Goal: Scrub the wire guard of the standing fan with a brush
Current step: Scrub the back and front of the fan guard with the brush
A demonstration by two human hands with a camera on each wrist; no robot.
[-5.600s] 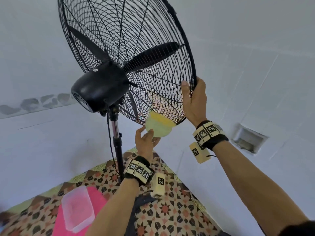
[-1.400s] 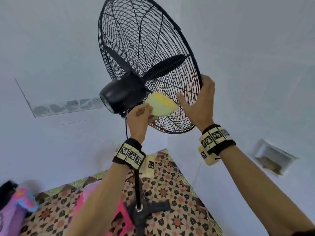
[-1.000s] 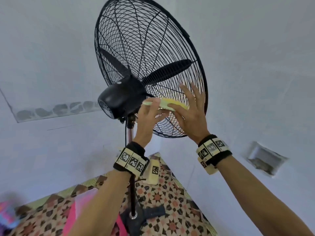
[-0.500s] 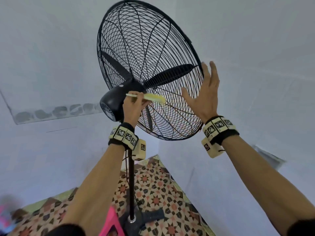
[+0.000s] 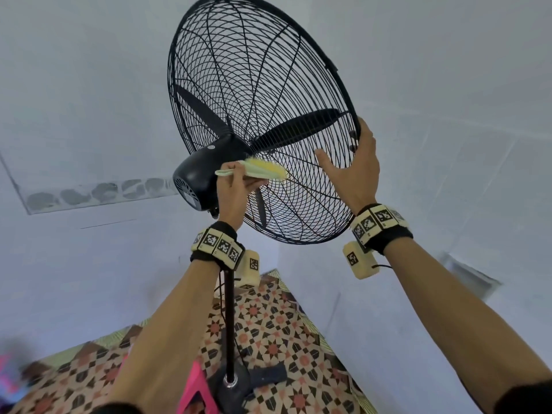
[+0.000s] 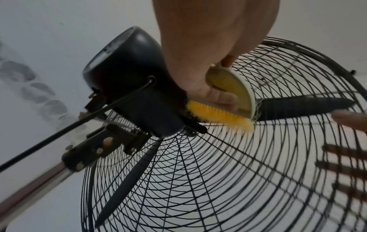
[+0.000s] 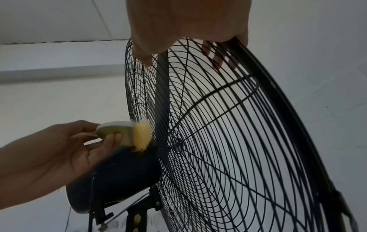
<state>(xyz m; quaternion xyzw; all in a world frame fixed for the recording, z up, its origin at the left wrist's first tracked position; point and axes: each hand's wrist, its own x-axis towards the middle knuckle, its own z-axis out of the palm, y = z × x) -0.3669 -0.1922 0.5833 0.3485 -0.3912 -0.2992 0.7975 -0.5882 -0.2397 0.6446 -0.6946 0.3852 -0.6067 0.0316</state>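
- Gripping the brush, the left hand curls fingers and thumb round its pale back and sets the yellow bristles against the rear of the guard, just beside the motor.
- The right hand clasps the guard's rim on its right side: thumb spread over the rear wires, fingers wrapped over the edge to the front.
- The brush lies between the motor and the right hand, with bare rear wire open on its right as far as the thumb; the motor blocks it on the left.
- The brush's long axis runs out from the hub along a spoke; its handle end points toward the motor, its bristles face into the wires.
- The guard tilts upward, its front turned away from the person toward the ceiling; white wall lies all round it.
- The left wrist view shows the bristles touching the wires over a blade, and the right fingers dark behind the mesh at the right edge.
- The right wrist view shows the brush end-on and the right fingertips through the front wires.
- Only the head view shows the pole, the base and the patterned mat below.
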